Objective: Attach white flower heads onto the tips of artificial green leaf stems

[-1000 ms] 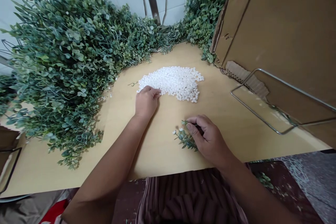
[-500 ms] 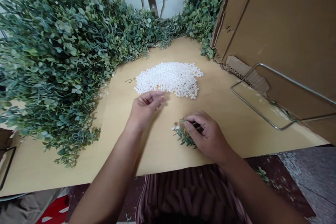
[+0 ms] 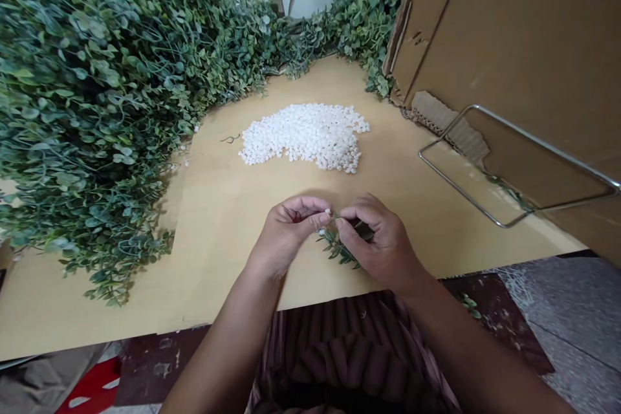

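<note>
Over the near edge of a pale wooden tabletop (image 3: 233, 207) my two hands meet. My right hand (image 3: 378, 246) is closed around a small green leafy sprig (image 3: 337, 247) whose leaves stick out below its fingers. My left hand (image 3: 286, 233) pinches a tiny white piece (image 3: 328, 213) at its fingertips, pressed against the tip of the sprig. Farther back on the table lies a heap of small white flower pieces (image 3: 305, 136).
A large mass of green artificial foliage (image 3: 107, 90) covers the left and back of the table. A big cardboard box (image 3: 514, 45) stands at the right, with a bent metal wire frame (image 3: 495, 174) in front of it. Striped fabric (image 3: 349, 349) covers my lap.
My left hand left the white heap and came back toward me with a white piece, meeting the right hand at the sprig. The view tilted slightly down.
</note>
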Demonstrator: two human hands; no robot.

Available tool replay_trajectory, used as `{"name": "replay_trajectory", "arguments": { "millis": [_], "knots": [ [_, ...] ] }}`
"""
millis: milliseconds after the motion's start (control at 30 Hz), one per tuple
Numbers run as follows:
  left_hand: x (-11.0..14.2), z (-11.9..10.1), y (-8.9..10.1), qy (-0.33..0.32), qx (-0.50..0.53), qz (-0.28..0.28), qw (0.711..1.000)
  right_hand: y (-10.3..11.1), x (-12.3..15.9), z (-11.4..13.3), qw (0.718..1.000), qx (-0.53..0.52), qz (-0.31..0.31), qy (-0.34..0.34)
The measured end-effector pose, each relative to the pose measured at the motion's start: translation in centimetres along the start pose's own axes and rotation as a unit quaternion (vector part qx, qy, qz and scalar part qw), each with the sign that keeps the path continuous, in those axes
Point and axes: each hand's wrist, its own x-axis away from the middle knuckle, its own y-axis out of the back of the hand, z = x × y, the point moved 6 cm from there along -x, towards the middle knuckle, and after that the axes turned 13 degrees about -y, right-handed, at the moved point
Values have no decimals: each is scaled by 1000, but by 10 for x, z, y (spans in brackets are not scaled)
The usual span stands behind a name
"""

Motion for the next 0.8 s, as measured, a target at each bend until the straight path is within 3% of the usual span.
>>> {"name": "replay_trajectory", "arguments": {
  "millis": [233, 800],
  "knots": [
    [0, 3, 0, 27, -11, 4, 1000, 2, 0, 1, 1000, -13, 1, -9],
    [0, 2, -5, 9, -11, 33, 999, 3, -1, -2, 999, -3, -11, -31]
  ]
}}
